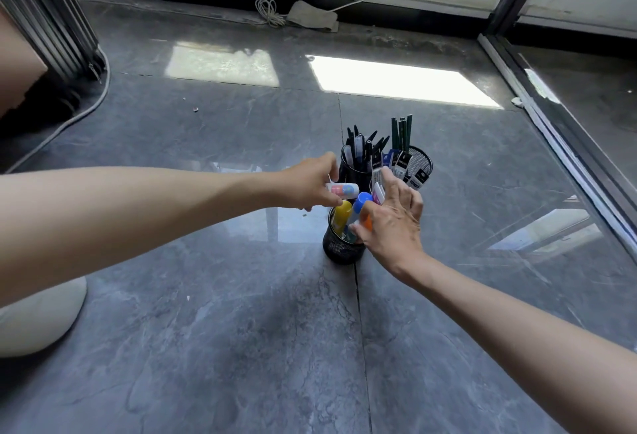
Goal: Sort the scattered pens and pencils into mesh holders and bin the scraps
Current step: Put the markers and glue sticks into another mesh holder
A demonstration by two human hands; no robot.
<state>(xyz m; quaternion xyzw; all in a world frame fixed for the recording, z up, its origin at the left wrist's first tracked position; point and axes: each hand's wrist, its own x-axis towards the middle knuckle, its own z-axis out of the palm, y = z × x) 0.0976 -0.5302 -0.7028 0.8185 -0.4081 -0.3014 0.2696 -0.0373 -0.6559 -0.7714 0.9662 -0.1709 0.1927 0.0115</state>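
Grey marble floor (241,330) carries the mesh holders (418,161). Left grip (310,182) pinches a small white case (101,189)

Grey marble floor (241,330) carries the mesh holders (418,161). Left grip (310,182) pinches a small white case (341,189); right grip (393,223) pinches a blue-capped marker (363,200) beside it. Just below both stands the nearest holder (341,252), which crowded hands might tip, spilling its contents.
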